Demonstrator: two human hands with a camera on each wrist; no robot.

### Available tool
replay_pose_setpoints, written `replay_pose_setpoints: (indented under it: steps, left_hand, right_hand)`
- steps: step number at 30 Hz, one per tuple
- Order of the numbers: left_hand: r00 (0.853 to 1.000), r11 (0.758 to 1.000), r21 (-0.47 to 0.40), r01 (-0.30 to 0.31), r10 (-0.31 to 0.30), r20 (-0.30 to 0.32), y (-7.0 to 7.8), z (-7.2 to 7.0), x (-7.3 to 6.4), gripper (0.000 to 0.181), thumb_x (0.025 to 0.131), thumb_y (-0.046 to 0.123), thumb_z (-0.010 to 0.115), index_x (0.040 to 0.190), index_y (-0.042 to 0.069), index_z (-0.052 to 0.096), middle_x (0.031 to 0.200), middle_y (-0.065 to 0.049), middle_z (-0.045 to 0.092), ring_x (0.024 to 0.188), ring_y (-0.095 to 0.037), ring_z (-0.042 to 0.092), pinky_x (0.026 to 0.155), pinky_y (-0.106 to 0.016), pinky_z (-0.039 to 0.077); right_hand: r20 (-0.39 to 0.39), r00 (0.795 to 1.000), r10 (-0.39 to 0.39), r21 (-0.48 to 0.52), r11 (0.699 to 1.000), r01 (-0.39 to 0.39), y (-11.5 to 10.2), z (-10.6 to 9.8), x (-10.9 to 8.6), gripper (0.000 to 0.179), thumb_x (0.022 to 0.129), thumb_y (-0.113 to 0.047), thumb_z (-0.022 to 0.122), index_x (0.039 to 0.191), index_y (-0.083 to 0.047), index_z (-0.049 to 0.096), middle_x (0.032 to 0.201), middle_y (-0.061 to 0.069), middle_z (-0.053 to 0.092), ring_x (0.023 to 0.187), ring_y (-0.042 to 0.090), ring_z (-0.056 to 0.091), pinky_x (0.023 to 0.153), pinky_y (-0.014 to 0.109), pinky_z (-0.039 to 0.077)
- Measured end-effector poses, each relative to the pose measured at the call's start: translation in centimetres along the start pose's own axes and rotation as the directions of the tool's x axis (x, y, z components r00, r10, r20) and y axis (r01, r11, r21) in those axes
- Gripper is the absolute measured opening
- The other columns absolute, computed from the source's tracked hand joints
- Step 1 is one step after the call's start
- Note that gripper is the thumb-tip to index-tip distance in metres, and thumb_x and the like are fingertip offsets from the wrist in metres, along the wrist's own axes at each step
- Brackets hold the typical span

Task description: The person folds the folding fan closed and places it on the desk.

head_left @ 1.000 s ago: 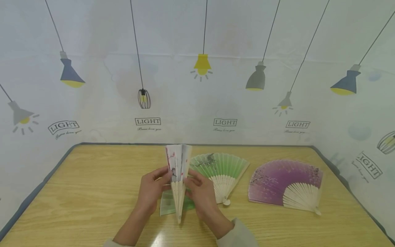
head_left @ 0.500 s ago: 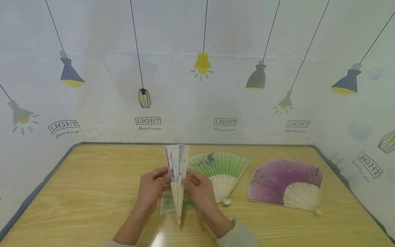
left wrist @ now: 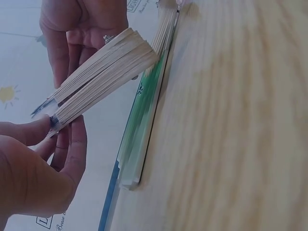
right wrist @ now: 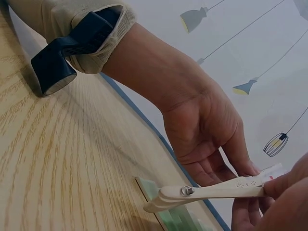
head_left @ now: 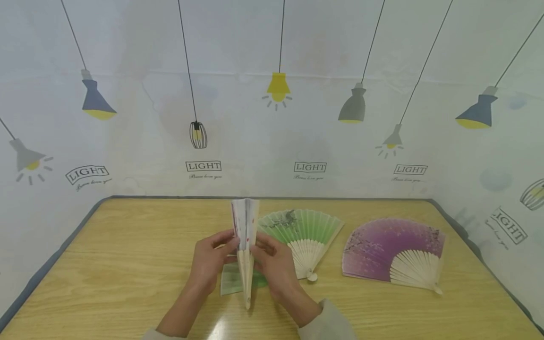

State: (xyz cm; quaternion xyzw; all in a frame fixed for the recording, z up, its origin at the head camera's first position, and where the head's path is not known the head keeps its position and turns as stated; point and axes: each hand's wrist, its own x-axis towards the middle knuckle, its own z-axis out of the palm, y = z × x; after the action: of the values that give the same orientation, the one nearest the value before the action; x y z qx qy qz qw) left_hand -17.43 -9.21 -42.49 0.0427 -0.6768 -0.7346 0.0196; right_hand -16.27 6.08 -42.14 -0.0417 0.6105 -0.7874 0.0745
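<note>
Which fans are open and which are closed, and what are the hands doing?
White fan: nearly folded, held in both hands.
Green fan: spread open on the table, partly hidden.
Purple fan: spread open on the table.
Left hand: pinching the white fan.
Right hand: pinching it too.

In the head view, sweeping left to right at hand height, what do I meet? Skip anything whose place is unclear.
Left hand → white printed folding fan → right hand → purple blossom-print folding fan.
</note>
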Motion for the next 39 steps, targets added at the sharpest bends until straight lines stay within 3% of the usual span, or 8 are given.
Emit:
replay_pose_setpoints:
  steps: [10, 18, 27, 33, 39]
  left_hand:
    - [1.0, 1.0, -0.019, 0.0, 0.0, 0.003, -0.19, 0.13, 0.0, 0.027, 0.092, 0.002, 0.063, 0.117, -0.007, 0.063, 0.108, -0.021, 0.063, 0.081, -0.025, 0.067, 0.073, -0.039, 0.06]
    - [1.0, 1.0, -0.022, 0.003, -0.003, 0.026, -0.14, 0.25, 0.05, 0.031, 0.09, 0.007, 0.066, 0.118, -0.007, 0.063, 0.108, -0.02, 0.063, 0.079, -0.026, 0.067, 0.073, -0.041, 0.06]
    - [1.0, 1.0, -0.008, 0.009, -0.009, 0.006, 0.09, 0.22, -0.11, 0.034, 0.088, 0.008, 0.069, 0.118, -0.007, 0.063, 0.107, -0.02, 0.063, 0.078, -0.025, 0.067, 0.072, -0.04, 0.06]
    - [1.0, 1.0, -0.009, 0.005, -0.005, -0.001, 0.14, 0.2, -0.15, 0.031, 0.088, 0.004, 0.069, 0.116, -0.005, 0.064, 0.1, -0.019, 0.063, 0.077, -0.025, 0.067, 0.07, -0.039, 0.06]
    - [1.0, 1.0, -0.02, -0.01, 0.01, -0.022, 0.13, 0.16, -0.12, 0.032, 0.085, 0.0, 0.07, 0.116, -0.004, 0.065, 0.092, -0.017, 0.064, 0.073, -0.024, 0.067, 0.067, -0.04, 0.061]
  right_hand:
    - [0.023, 0.999, -0.026, -0.019, 0.999, 0.027, -0.03, 0.08, -0.07, 0.034, 0.094, -0.004, 0.059, 0.128, 0.002, 0.057, 0.114, 0.017, 0.062, 0.11, 0.028, 0.058, 0.093, 0.037, 0.052]
    - [-0.001, 0.999, -0.043, -0.099, 0.994, 0.042, -0.08, 0.1, -0.09, 0.031, 0.093, -0.008, 0.062, 0.124, -0.003, 0.062, 0.107, 0.014, 0.062, 0.1, 0.023, 0.06, 0.086, 0.036, 0.055]
    - [-0.014, 0.998, -0.066, -0.149, 0.987, 0.063, 0.1, 0.17, -0.1, 0.033, 0.092, -0.008, 0.064, 0.125, -0.005, 0.062, 0.109, 0.012, 0.064, 0.102, 0.022, 0.061, 0.086, 0.033, 0.055]
    - [0.002, 0.996, -0.091, -0.165, 0.982, 0.09, 0.1, 0.26, -0.15, 0.037, 0.091, -0.006, 0.064, 0.127, -0.002, 0.06, 0.109, 0.013, 0.061, 0.103, 0.023, 0.06, 0.087, 0.031, 0.054]
    - [-0.01, 0.992, -0.128, -0.233, 0.965, 0.122, 0.11, 0.3, -0.11, 0.04, 0.089, -0.006, 0.066, 0.129, -0.008, 0.059, 0.107, 0.012, 0.062, 0.102, 0.026, 0.061, 0.084, 0.028, 0.055]
